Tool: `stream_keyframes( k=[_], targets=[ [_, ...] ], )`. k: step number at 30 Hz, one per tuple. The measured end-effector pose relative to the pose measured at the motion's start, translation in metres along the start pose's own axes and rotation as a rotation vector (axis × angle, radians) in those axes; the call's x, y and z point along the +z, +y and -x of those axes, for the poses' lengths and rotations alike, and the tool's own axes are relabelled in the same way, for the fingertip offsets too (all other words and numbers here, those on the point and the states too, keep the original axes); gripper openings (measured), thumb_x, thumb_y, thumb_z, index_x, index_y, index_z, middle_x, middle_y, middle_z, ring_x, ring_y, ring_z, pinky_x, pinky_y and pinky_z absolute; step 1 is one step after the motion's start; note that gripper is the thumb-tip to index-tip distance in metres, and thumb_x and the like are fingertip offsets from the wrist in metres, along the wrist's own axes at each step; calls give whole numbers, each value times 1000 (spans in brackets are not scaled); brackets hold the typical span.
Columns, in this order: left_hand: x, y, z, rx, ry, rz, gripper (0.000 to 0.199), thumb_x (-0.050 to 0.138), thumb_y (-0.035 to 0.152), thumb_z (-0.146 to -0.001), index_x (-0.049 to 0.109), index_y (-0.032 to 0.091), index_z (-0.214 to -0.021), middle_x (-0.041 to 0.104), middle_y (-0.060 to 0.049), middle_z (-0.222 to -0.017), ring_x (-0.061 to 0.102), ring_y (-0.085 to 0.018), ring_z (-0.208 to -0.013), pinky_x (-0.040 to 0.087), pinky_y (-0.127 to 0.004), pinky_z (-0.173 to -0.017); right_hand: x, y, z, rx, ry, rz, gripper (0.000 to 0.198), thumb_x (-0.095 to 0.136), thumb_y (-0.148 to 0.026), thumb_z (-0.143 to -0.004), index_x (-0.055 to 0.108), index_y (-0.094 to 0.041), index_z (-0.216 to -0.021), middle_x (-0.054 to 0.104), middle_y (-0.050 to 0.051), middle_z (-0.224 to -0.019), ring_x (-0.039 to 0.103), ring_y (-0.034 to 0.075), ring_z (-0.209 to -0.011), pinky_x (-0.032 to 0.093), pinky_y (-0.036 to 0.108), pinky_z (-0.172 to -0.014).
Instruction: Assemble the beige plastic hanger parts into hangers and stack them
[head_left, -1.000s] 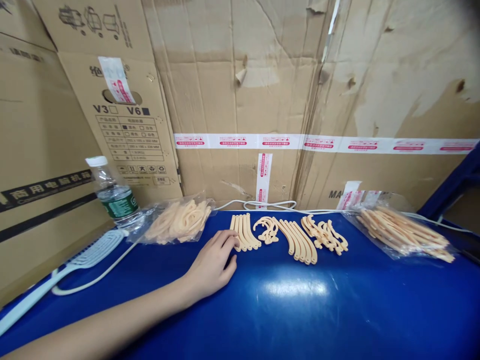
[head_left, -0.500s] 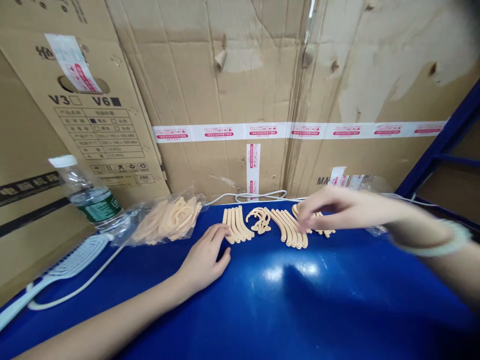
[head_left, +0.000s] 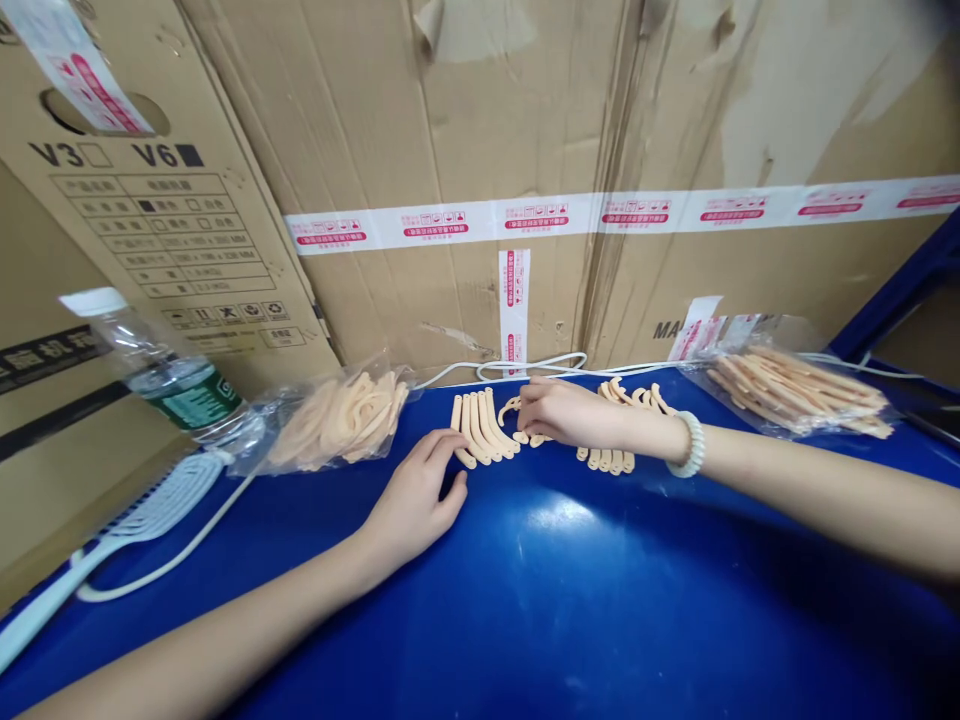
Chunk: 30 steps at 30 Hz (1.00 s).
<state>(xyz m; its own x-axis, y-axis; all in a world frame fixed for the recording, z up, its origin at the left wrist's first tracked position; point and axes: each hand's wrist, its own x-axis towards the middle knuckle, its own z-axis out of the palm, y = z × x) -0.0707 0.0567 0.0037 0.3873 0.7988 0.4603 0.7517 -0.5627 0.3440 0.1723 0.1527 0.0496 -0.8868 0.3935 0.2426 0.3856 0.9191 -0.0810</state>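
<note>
My left hand lies on the blue table with its fingers apart, and its fingertips touch the left end of a row of curved beige strips with holes near their ends. Over the small hook-shaped beige pieces in the middle, my right hand is bent down with its fingers curled together; what they hold, if anything, is hidden. Partly covered by that hand is a second row of beige strips. More small curved beige pieces lie just behind the right wrist.
A clear bag of beige pieces lies at left, another bag of straight beige sticks at right. A water bottle, a pale hairbrush and a white cable sit on the left. Cardboard stands behind the table.
My right hand has moved left and down from above the right-hand row to the middle pieces. My left hand stays by the left row. The view has tilted down.
</note>
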Motion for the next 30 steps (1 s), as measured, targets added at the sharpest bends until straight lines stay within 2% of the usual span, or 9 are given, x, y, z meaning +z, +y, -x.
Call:
stream_keyframes(
  k=[3, 7, 12, 14, 18, 23, 25, 27, 30],
  targets=[
    [0, -1, -1, 7, 19, 13, 24, 47, 8, -85, 54, 19, -105, 60, -9, -109, 59, -25, -105, 49, -47, -95, 1, 4, 1, -2, 63, -32, 16, 56, -11, -90, 69, -16, -83, 58, 5, -81, 53, 18, -79, 42, 31, -73],
    [0, 1, -2, 19, 23, 6, 17, 48, 8, -84, 56, 19, -93, 60, -8, -101, 56, -25, -100, 48, -46, -92, -7, 6, 7, 51, 264, -67, 18, 47, -22, -97, 63, -13, -97, 55, 8, -92, 52, 19, -83, 43, 33, -75],
    [-2, 3, -4, 22, -5, -56, 13, 47, 12, -86, 58, 19, -88, 60, -7, -94, 54, -25, -90, 48, -44, -84, -19, -20, 35, 293, 578, -233, 13, 50, -28, -96, 58, -18, -93, 41, -4, -64, 39, 12, -57, 34, 27, -56],
    [-3, 3, -4, 21, -6, -82, 11, 47, 14, -89, 56, 19, -86, 61, -6, -89, 56, -24, -84, 48, -41, -79, -16, -39, 50, 442, 585, -420, 15, 48, -32, -98, 55, -20, -92, 36, -7, -58, 32, 10, -50, 28, 26, -50],
    [-6, 6, 0, 45, 83, -118, 13, 43, 18, -95, 55, 19, -90, 65, -5, -86, 59, -22, -75, 46, -37, -70, 2, -75, 74, 550, 572, -775, 15, 47, -35, -99, 49, -22, -92, 39, -8, -54, 33, 9, -45, 26, 24, -44],
    [-9, 24, 13, 368, 289, -72, 27, 46, 6, -91, 57, 23, -109, 71, -4, -97, 66, -16, -77, 49, -27, -66, 24, -100, 83, 542, 580, -1073, 13, 43, -35, -102, 45, -23, -102, 53, -8, -51, 47, 8, -39, 37, 21, -43],
    [-10, 36, 17, 394, 253, 59, 34, 45, 3, -90, 58, 24, -114, 72, -5, -101, 68, -15, -82, 53, -25, -70, 27, -106, 83, 535, 589, -1121, 13, 42, -35, -102, 46, -22, -102, 63, -2, -61, 59, 11, -47, 41, 21, -43],
    [-11, 47, 18, 323, 171, 212, 32, 47, 5, -91, 62, 22, -113, 71, -7, -107, 69, -17, -90, 56, -27, -78, 28, -110, 83, 531, 608, -1130, 14, 43, -34, -102, 49, -22, -105, 72, 6, -82, 69, 15, -64, 45, 20, -43],
    [-11, 56, 15, 169, 74, 394, 20, 55, 10, -91, 71, 20, -99, 73, -8, -108, 70, -20, -96, 56, -33, -87, 26, -111, 82, 493, 597, -1111, 19, 46, -31, -100, 56, -22, -113, 69, 12, -110, 71, 19, -86, 55, 23, -49]
  ],
)
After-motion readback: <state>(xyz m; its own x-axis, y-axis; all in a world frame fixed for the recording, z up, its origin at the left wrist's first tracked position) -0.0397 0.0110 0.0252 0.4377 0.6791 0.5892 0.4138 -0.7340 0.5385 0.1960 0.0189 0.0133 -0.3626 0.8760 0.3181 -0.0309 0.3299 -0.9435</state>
